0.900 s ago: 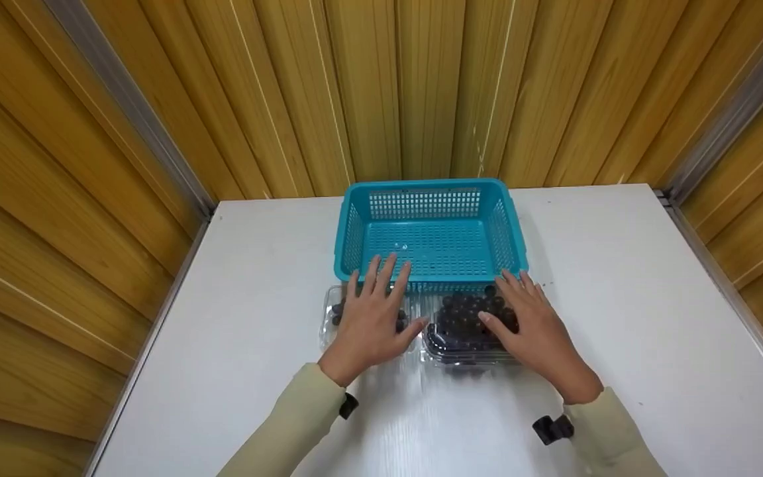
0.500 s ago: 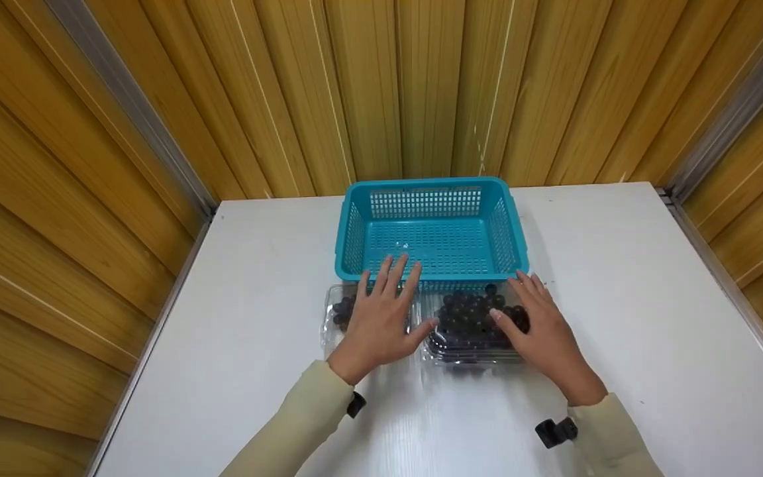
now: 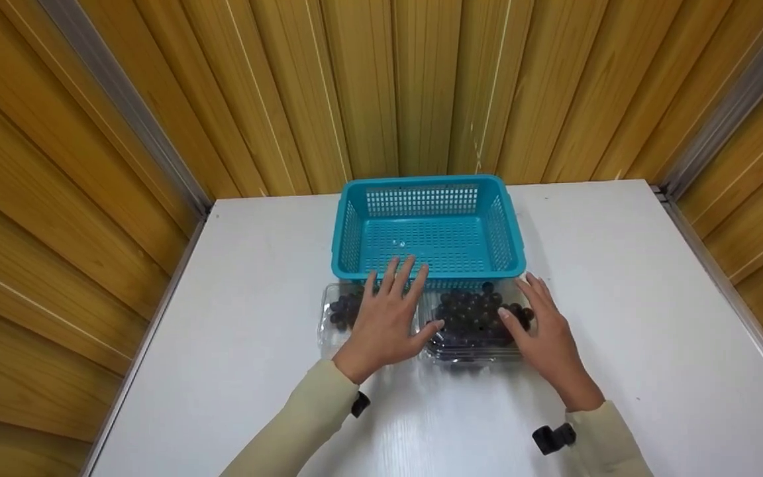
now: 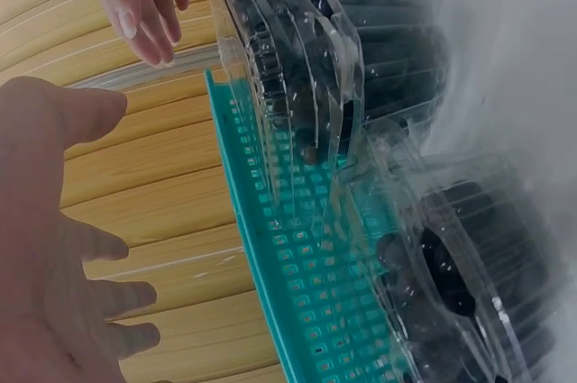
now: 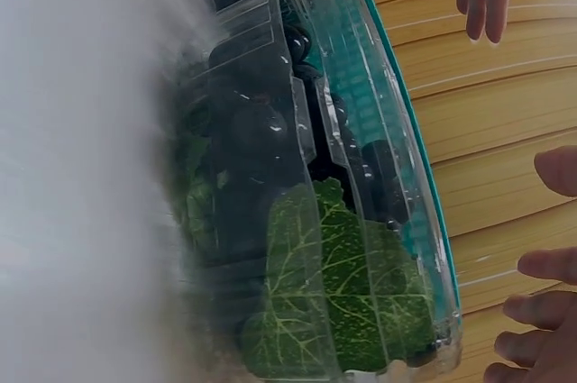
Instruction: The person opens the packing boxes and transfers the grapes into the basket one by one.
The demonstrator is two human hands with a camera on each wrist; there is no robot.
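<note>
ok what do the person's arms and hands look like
The pale beige-green fabric left sleeve and matching right sleeve end at the wrists, each with a small black blocky device by the cuff. The bare left hand and right hand show no gloves or rings; no cables or markings visible.

Beneath the left hand (image 3: pixel 385 328) and its fingers (image 3: pixel 403 279), much of the left clear box (image 3: pixel 334 336) is hidden. Just past those fingers, pale specks (image 3: pixel 402 244) in the basket (image 3: pixel 421 180) are too small to identify. Behind its fingers, the right wrist view crops the right hand (image 5: pixel 550 311).
</note>
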